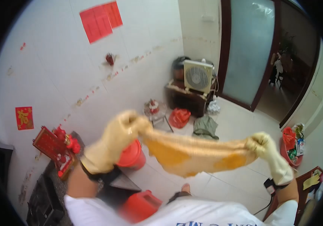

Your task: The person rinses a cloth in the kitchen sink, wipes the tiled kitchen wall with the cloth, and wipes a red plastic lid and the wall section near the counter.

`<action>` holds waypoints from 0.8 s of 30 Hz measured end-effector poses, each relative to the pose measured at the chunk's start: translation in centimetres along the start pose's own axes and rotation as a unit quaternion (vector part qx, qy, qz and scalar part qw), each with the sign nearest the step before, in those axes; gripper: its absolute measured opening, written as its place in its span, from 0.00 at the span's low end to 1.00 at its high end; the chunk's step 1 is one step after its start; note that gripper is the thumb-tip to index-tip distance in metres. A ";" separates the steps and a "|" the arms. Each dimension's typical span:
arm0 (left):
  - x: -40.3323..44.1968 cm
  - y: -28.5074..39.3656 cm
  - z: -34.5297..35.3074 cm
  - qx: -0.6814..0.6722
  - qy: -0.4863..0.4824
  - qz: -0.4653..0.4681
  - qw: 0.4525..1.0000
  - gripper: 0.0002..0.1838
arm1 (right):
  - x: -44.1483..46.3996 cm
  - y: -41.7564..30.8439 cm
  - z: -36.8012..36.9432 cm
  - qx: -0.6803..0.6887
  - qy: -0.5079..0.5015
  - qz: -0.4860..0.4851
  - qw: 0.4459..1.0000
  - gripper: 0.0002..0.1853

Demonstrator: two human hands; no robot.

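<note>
A beige cloth with orange-yellow patches [199, 154] hangs stretched in the air between my two hands, sagging in the middle. My left hand [114, 135], in a pale yellow rubber glove, is closed on the cloth's left end. At its right end, my right hand [267, 150], gloved alike, grips a bunched corner. The cloth and the left glove are somewhat blurred by motion. Below my left forearm stands a red bucket [133, 156], partly covered by the glove. Nearer my body sits a red plastic container [142, 205], also partly hidden.
Against the back wall, a box fan [197, 77] stands on a dark cabinet [186, 98]. A red plastic bag [179, 118] and a grey-green bag [205, 127] lie on the tiled floor. At right are a filled red basin [294, 160] and a wooden table [301, 190]; red ornaments [61, 147] stand left.
</note>
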State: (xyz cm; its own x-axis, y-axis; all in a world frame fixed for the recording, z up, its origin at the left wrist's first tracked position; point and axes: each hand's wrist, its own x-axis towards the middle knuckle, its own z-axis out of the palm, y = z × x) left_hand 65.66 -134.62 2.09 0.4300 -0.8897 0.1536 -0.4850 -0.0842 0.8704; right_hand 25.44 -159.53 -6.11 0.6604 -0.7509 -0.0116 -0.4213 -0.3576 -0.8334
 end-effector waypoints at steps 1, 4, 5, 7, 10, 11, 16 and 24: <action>3.3 0.8 -1.2 0.074 0.010 -0.021 0.997 0.17 | 2.2 -0.8 -1.1 0.021 0.001 -0.042 0.999 0.14; 11.2 1.7 -3.1 0.307 0.086 -0.073 0.945 0.26 | 7.9 -6.6 -1.9 0.084 0.044 -0.170 0.981 0.13; 12.2 1.2 -2.2 0.277 0.067 -0.089 0.954 0.28 | 9.7 -7.6 -1.8 0.087 0.049 -0.180 0.978 0.14; 14.9 0.5 0.0 0.222 0.041 -0.098 0.969 0.31 | 13.4 -7.8 -1.3 0.112 0.060 -0.153 0.980 0.15; 16.5 -4.4 6.2 0.050 -0.095 -0.019 0.994 0.45 | 18.5 -7.9 1.0 0.134 0.061 -0.128 0.981 0.14; 17.1 -6.4 8.5 0.039 -0.147 0.006 0.988 0.53 | 19.8 -7.9 1.8 0.139 0.029 -0.125 0.982 0.13; 19.3 -14.0 21.5 -0.136 -0.193 -0.030 0.971 0.47 | 24.6 -7.1 3.7 0.028 -0.080 -0.148 0.985 0.13; 22.6 -11.1 23.3 -0.369 -0.229 0.015 0.901 0.24 | 30.9 -3.1 -4.4 0.154 -0.067 -0.132 0.977 0.14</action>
State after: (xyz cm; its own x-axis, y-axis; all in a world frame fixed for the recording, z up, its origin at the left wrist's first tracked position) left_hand 63.02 -164.21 -15.01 -0.0164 -0.9926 0.1207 0.2201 0.1141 0.9688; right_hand 44.39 -184.10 -1.45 0.8049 -0.5682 0.1708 -0.0324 -0.3294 -0.9436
